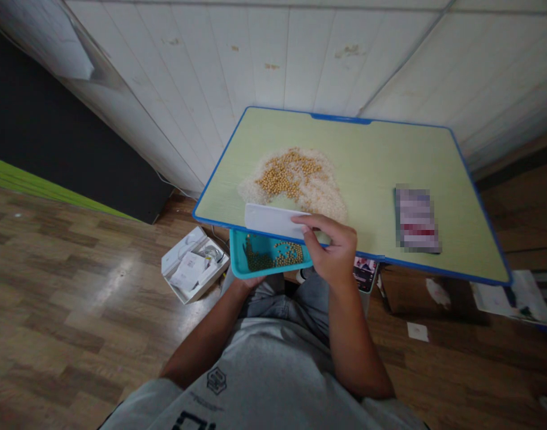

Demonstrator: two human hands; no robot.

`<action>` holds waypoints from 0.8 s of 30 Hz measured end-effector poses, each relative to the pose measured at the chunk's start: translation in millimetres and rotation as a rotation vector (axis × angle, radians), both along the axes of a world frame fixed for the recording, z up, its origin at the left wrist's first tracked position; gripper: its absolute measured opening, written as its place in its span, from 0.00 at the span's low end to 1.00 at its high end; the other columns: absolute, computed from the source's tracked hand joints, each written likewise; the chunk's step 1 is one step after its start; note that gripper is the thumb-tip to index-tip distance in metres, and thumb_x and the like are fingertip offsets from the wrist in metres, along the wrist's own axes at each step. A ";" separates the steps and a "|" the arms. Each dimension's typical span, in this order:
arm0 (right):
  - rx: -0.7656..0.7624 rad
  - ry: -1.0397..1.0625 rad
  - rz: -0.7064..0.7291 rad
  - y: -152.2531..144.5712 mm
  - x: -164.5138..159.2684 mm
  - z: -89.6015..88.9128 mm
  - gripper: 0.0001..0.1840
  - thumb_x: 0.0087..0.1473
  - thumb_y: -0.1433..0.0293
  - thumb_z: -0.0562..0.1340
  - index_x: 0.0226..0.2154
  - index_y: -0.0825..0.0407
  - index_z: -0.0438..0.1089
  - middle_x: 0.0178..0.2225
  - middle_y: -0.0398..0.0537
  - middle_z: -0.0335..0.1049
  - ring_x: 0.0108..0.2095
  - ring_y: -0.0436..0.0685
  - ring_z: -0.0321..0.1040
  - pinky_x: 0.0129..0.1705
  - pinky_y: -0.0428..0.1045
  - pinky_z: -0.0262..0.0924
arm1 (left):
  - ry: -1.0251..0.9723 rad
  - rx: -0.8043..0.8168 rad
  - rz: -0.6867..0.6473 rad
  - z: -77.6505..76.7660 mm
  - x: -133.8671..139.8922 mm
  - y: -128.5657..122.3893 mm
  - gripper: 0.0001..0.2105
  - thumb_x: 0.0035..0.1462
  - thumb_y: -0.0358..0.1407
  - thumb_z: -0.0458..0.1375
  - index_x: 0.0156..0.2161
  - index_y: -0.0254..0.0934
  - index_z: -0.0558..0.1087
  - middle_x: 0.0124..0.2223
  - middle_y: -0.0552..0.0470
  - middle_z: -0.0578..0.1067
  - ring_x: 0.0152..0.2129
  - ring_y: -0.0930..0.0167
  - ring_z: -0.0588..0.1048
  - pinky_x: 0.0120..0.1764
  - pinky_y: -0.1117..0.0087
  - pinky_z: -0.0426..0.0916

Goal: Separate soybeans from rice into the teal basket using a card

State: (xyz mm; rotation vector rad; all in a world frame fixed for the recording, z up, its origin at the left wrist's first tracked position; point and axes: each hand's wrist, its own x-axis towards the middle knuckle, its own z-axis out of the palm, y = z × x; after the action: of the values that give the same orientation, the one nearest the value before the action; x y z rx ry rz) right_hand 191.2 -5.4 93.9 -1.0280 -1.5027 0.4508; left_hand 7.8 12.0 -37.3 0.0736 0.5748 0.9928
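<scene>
My right hand [332, 243] is closed on one end of a flat white plastic strip [269, 220], which stands along the table's front edge. My left hand [254, 282], mostly hidden, supports a turquoise tray [273, 274] from below, with its fingers out of sight. The tray sits just under the table edge and holds small dark green beans [259, 260] and yellow soybeans [291, 255]. On the table, beyond the strip, more soybeans [280, 173] lie in a spread heap of white rice grains [325, 194].
The pale green folding table [381, 155] has a blue rim and stands against a white panelled wall [264, 54]. A blurred-out flat object [417, 220] lies on its right side. An open white box [195, 266] is on the wooden floor, left of my legs.
</scene>
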 end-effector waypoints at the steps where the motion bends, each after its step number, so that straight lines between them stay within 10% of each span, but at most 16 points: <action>1: 0.002 -0.002 0.002 -0.1 0.0 0.1 0.19 0.59 0.79 0.61 0.42 0.44 0.83 0.42 0.39 0.86 0.44 0.54 0.84 0.51 0.52 0.80 | 0.012 -0.014 0.003 -0.2 0.0 0.1 0.35 0.67 0.54 0.50 0.72 0.35 0.64 0.73 0.47 0.65 0.74 0.58 0.57 0.76 0.52 0.42; 24: -0.005 0.007 -0.059 0.5 2.4 -2.4 0.17 0.60 0.77 0.62 0.42 0.44 0.84 0.41 0.42 0.86 0.44 0.55 0.84 0.50 0.52 0.79 | -0.001 -0.062 -0.005 -19.8 -6.8 -0.2 0.39 0.68 0.54 0.48 0.76 0.32 0.53 0.71 0.42 0.69 0.73 0.61 0.60 0.73 0.54 0.60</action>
State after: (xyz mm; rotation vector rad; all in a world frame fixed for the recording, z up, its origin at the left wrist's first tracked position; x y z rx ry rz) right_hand 193.7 -4.8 91.5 -1.0707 -1.4617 0.4168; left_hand 1.1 11.8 -57.2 0.0198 0.6038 0.9700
